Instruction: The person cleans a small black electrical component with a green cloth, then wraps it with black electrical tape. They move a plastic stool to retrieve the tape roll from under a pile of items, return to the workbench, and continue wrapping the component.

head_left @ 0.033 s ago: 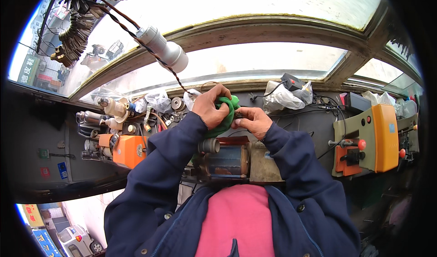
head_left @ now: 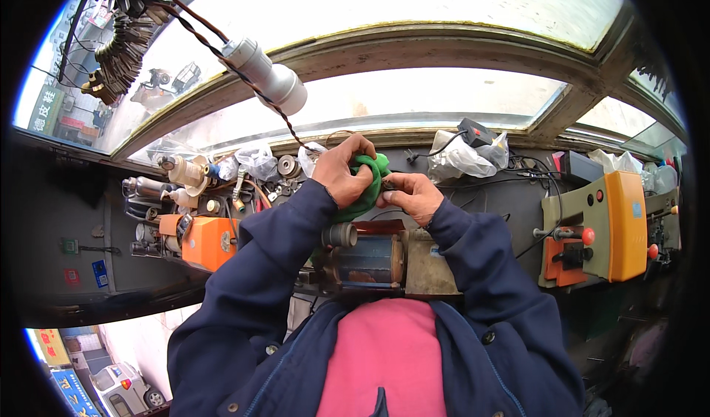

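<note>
My left hand is closed on a bunched green cloth, held up over the middle of the bench. Close beside it, my right hand pinches with thumb and forefinger at the cloth's right edge. A small dark bit shows at those fingertips, too small to name. Below both hands, near my chest, sits a blue cylindrical motor with a grey block at its right.
An orange machine stands at the left, a yellow-and-grey machine with red knobs at the right. A light bulb hangs on twisted wires. Plastic bags, loose metal parts and cables line the window side. Bunches of keys hang upper left.
</note>
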A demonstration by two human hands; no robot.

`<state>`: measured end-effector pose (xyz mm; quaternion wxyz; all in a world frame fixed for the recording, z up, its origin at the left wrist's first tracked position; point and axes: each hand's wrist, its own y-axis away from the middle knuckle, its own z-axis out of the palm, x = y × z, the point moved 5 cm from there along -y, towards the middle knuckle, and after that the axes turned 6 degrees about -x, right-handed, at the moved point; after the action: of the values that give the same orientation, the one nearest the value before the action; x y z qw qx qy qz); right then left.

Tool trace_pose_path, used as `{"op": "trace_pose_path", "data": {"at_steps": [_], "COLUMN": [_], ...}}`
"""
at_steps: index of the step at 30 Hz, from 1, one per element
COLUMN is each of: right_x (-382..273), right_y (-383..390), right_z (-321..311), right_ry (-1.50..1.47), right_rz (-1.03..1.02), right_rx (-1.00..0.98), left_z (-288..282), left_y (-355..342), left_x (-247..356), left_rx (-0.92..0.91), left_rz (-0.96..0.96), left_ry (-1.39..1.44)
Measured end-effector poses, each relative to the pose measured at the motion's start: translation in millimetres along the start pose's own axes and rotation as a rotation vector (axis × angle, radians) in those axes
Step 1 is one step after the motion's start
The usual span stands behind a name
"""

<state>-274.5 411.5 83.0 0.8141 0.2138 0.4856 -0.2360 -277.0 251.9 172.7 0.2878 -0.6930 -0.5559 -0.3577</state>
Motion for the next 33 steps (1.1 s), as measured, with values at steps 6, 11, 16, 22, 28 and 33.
{"op": "trace_pose_path", "data": {"at_steps": [6,11,16,22,28,33], "right_x": [-5,-5,-5,-8,-7,-2], "right_y": [4,7,7,7,7,8], "right_z": [1,0,-2,-4,-4,-7], "right_ry": [0.015,0.009,-0.001,0.015,-0.039,-0.093], "right_rz": [-0.010,-0.009,-0.006,0.018,0.002,0.021], "right_rx": [0.010,0.003,-0.005,-0.004,-0.030,0.007], "left_z": [-1,-12,-16,-7,2,0], "left_y": [0,2,5,11,12,12], "left_x": [-13,-26,-31,-14,-11,-13], "left_rx": [0.022,0.081,0.001,-0.224,-0.240,-0.220], "left_rz": [-0.152,-0.139,-0.165,-0.077,0.028,0.036], "left_ry": [0.358,0.491,0.541,0.230,-0.067,-0.049]}}
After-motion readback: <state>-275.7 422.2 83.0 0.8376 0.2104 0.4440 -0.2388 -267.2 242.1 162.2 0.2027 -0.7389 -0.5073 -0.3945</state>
